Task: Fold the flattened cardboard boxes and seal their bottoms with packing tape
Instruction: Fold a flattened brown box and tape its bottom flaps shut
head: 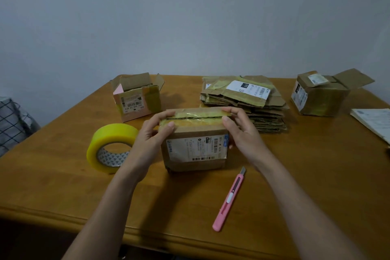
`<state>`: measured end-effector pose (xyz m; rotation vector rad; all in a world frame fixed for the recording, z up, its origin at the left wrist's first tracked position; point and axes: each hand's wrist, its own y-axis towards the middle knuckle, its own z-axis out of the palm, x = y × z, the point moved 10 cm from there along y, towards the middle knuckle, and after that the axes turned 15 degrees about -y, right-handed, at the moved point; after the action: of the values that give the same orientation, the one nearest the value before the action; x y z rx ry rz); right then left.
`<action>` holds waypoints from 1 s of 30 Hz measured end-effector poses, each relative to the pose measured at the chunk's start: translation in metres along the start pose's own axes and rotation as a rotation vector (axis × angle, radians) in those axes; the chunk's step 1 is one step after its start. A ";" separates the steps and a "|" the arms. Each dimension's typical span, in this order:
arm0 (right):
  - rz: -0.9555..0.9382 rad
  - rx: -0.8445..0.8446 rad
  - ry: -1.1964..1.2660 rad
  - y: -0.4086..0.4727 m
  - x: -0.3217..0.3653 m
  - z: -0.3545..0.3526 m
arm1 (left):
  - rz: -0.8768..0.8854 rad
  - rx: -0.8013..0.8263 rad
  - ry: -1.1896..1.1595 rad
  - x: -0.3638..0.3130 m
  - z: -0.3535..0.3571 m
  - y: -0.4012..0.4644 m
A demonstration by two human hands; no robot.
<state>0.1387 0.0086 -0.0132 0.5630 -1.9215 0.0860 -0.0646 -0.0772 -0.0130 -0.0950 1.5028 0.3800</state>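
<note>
A small brown cardboard box (196, 150) with a white shipping label stands in the middle of the wooden table (63, 175), its flaps closed on top with old tape along the seam. My left hand (152, 133) grips the box's left upper edge, thumb on the near face. My right hand (240, 131) grips the right upper edge the same way. A yellow roll of packing tape (111, 145) leans just left of my left wrist. A stack of flattened boxes (242, 101) lies behind the box.
A pink utility knife (230, 198) lies on the table near my right forearm. An open folded box (137, 97) stands at the back left, another folded box (320, 95) at the back right. Papers (373, 122) lie at the right edge. Checked cloth (12, 120) is at the far left.
</note>
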 end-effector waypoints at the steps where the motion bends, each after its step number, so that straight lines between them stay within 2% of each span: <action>1: 0.002 0.006 0.000 0.001 0.001 0.000 | -0.003 -0.001 -0.022 0.001 0.002 -0.001; 5: 0.011 0.078 0.019 -0.002 0.002 0.005 | -0.007 -0.010 -0.092 0.002 0.008 -0.007; 13: 0.012 0.149 0.051 -0.010 -0.002 0.021 | 0.031 -0.030 -0.047 -0.007 -0.003 -0.022; 20: 0.022 0.078 0.052 -0.015 -0.002 -0.003 | 0.007 -0.020 0.022 -0.011 0.004 -0.031; 30: -0.047 0.084 0.159 -0.017 0.000 -0.004 | 0.036 0.001 -0.075 -0.009 0.021 -0.027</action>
<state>0.1495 -0.0051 -0.0147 0.6378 -1.7551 0.1771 -0.0365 -0.0979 -0.0067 -0.0524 1.4319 0.4071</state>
